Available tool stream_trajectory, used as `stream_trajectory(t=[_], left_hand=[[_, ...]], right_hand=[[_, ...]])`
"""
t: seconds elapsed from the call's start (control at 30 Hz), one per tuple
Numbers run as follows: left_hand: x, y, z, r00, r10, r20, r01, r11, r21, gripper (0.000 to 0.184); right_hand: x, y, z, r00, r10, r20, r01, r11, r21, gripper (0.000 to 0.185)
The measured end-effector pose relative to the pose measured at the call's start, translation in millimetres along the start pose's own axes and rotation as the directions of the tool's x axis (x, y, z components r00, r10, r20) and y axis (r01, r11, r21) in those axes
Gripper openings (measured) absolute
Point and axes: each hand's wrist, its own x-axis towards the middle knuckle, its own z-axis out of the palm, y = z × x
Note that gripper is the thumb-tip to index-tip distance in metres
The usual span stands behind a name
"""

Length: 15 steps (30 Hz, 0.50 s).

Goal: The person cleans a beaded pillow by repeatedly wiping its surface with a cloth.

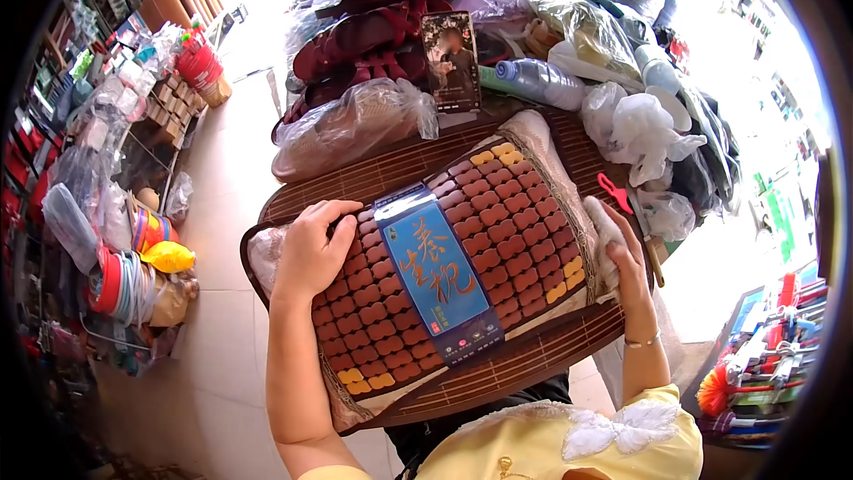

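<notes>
Grip at the right end: the pale padded end of the pillow is grasped by the right hand, thumb on the near side. At the other end, the left hand is laid on the tiled face with fingers loosely bent; no clench is seen. The pillow is laid aslant on a slatted brown mat, in front of the person. A blue paper band is wrapped around its middle. Beyond it, a phone is stood upright beside a plastic bottle and bagged goods.

Handling, as judged: moderate weight; filling soft, ends yielding; tiled face hard in each piece but flexible at the joints, and somewhat slippery. The band is rated the weakest part, liable to crease or slide. Hold is best taken at both padded ends, with support given from below.
</notes>
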Motion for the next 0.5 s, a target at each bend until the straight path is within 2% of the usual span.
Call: stream_trajectory(t=[0.07, 0.1, 0.17, 0.2, 0.27, 0.33, 0.4, 0.47, 0.5], left_hand=[[-0.2, -1.4, -0.7, 1.0, -0.002, -0.011, 0.002, 1.0, 0.005, 0.027], [-0.2, -0.8, -0.9, 1.0, -0.006, -0.002, 0.006, 1.0, -0.004, 0.027], [-0.3, -0.9, -1.1, 1.0, -0.011, 0.008, 0.011, 1.0, -0.01, 0.027], [-0.2, -1.0, -0.8, 1.0, -0.014, 0.007, 0.014, 1.0, -0.014, 0.027], [1.4, -0.9, -0.1, 1.0, -0.009, 0.016, 0.009, 1.0, -0.015, 0.027], [0.9, -2.2, 0.1, 1.0, -0.024, 0.004, 0.024, 1.0, -0.011, 0.027], [1.3, -2.6, -0.7, 1.0, -0.014, 0.008, 0.014, 1.0, -0.015, 0.027], [1.7, -3.2, -0.1, 1.0, 0.002, 0.01, -0.002, 1.0, -0.02, 0.027], [2.0, -4.9, 0.8, 1.0, -0.002, 0.015, 0.003, 1.0, -0.026, 0.027]], right_hand=[[0.1, 0.3, -1.1, 0.995, -0.084, 0.045, 0.085, 0.995, -0.043, 0.069], [-0.3, -4.9, 1.7, 0.97, -0.211, 0.122, 0.23, 0.957, -0.176, 0.067], [-2.5, -18.0, 9.7, 0.861, -0.385, 0.333, 0.494, 0.791, -0.362, 0.063], [2.0, -30.5, 19.9, 0.722, -0.474, 0.504, 0.685, 0.591, -0.426, 0.061], [10.5, -33.1, 26.7, 0.648, -0.45, 0.614, 0.761, 0.409, -0.503, 0.06], [38.6, -28.0, 17.7, 0.654, -0.458, 0.602, 0.729, 0.593, -0.341, 0.059], [60.3, -21.8, 7.3, 0.787, -0.328, 0.523, 0.521, 0.807, -0.277, 0.061], [88.1, -8.2, -6.1, 0.839, -0.251, 0.483, 0.406, 0.879, -0.249, 0.062], [96.3, -1.1, -7.4, 0.89, -0.136, 0.436, 0.24, 0.951, -0.193, 0.064]])
